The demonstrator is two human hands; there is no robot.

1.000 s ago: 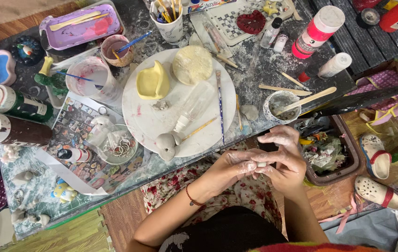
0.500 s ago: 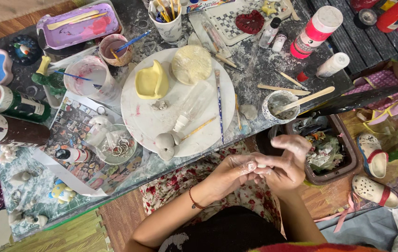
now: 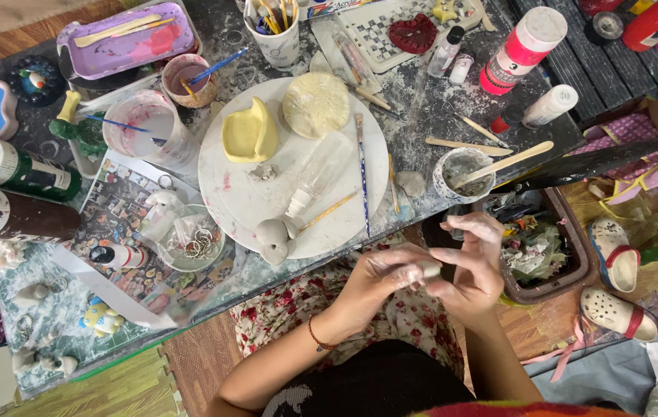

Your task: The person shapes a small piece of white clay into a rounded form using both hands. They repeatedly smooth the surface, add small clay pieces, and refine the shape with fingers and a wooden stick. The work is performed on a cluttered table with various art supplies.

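Messy and spotted with dried white clay, the dark glass table [image 3: 437,116] fills the top of the frame, with a wooden floor below it. At the far left lie two big paint bottles [image 3: 12,189] on their sides, one with a green label and one dark brown. Next comes one purple plastic tray [image 3: 124,38] at the upper left. In the middle sits one round white plate [image 3: 228,189]. On it are one yellow clay shape [image 3: 249,135], one flat round clay disc [image 3: 316,104] and one clear plastic bottle [image 3: 317,171]. Further right stands one small cup [image 3: 459,168] with a wooden stick in it.

Below the table, in the lower middle of the frame, the left hand [image 3: 379,282] is curled shut around a small white lump of clay [image 3: 426,269]. The lump sticks out from its fingertips. The right hand [image 3: 474,266] pinches the same lump from the right side. Two white and red shoes [image 3: 615,286] lie at the lower right.
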